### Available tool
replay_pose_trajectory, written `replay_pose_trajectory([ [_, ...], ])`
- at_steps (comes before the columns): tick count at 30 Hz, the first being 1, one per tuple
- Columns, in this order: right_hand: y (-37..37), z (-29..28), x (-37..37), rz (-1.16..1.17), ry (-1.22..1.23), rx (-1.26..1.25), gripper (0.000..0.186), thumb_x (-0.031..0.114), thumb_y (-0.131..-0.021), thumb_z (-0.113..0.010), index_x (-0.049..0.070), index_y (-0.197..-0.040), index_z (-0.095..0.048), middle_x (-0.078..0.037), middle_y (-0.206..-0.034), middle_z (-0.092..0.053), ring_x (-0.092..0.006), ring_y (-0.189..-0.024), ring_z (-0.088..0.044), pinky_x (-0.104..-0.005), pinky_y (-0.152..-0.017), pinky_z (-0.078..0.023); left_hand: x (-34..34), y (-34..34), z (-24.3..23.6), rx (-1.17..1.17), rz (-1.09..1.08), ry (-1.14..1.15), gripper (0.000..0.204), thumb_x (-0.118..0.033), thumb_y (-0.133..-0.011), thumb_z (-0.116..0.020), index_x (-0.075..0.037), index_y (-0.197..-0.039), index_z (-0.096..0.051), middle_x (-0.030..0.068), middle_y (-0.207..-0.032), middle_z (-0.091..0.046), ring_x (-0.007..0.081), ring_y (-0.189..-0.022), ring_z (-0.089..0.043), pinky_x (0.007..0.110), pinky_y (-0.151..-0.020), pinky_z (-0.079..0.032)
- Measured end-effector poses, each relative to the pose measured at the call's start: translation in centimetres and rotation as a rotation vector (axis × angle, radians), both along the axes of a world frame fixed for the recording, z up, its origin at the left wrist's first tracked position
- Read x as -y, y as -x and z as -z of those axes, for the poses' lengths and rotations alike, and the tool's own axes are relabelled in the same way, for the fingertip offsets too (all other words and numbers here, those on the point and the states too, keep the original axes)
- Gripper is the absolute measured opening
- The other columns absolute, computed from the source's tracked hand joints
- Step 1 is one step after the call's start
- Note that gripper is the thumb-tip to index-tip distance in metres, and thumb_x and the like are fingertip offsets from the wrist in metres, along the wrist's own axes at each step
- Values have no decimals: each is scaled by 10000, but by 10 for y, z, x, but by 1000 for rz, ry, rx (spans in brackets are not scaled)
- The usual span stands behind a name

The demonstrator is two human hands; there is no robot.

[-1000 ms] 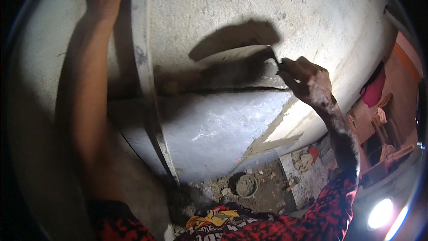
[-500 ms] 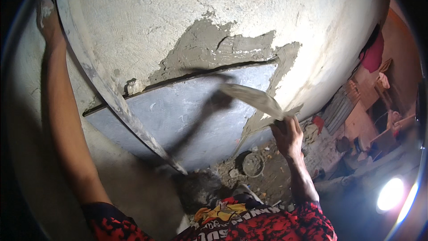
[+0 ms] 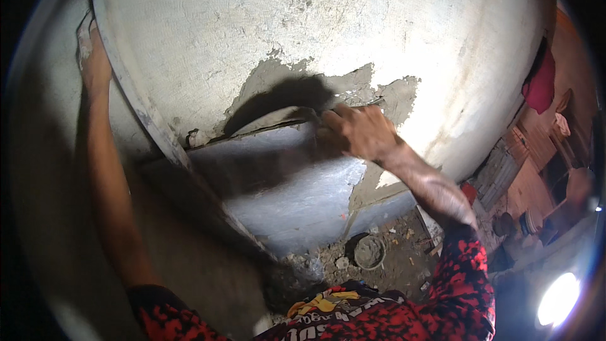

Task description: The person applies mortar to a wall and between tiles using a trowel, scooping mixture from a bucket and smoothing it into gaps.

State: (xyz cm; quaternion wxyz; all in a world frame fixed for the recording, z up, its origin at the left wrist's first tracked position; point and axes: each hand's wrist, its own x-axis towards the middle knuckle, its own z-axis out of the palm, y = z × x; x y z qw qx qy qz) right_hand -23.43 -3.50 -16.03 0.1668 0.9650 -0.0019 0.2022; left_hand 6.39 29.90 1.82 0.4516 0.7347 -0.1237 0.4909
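Note:
My right hand (image 3: 366,131) is closed around the handle of a trowel, its fingers bent over the upper edge of a grey board (image 3: 297,199). The trowel's pale blade (image 3: 281,116) reaches left from the knuckles, low against wet grey mortar (image 3: 391,98) on the wall; the handle is mostly hidden. At the upper left, my left hand (image 3: 95,66) grips the side of a long, mortar-stained straightedge bar (image 3: 136,91), which slants down across the wall and board. Its fingertips are partly hidden.
The rough whitish wall (image 3: 353,12) fills the upper view. Below the board, a bucket of mortar (image 3: 369,252) stands on rubble-strewn ground. A bright lamp (image 3: 560,300) shines at lower right. Wooden pieces (image 3: 527,192) and a dark pink cloth (image 3: 541,82) are at the right.
My right hand has swung up and left with the trowel, from beside the board's right end to the mortar along its top edge. My left hand stays at the straightedge.

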Motion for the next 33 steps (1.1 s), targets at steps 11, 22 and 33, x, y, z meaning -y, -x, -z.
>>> replay_pose_trajectory([
  [11,-29,-146,-20,-104,100,-26,324,346,-932,-502,67,-952,-664,-131,-901,-675,-274,-783,-680,-404,-682,-559,-87,23,57,243,212,218,605,-443,-988,-366,19,-1375,-417,194,-1406,-440,307,-1328,-389,401,-1107,-292],
  [22,159,73,134,111,-749,442,289,301,-956,-539,23,-976,-616,-127,-706,-655,-202,-550,-628,-359,-525,-524,-33,288,413,-969,629,136,520,-402,-978,-387,-9,-1312,-453,193,-1284,-520,323,-1211,-504,417,-1027,-380],
  [33,383,542,51,1460,-1171,-425,485,393,-893,-545,16,-1198,-535,-247,-985,-658,-396,-909,-648,-460,-775,-515,45,343,660,-1613,1036,-966,480,-395,-920,-532,-51,-1254,-530,214,-1223,-577,375,-1147,-544,403,-956,-426],
])
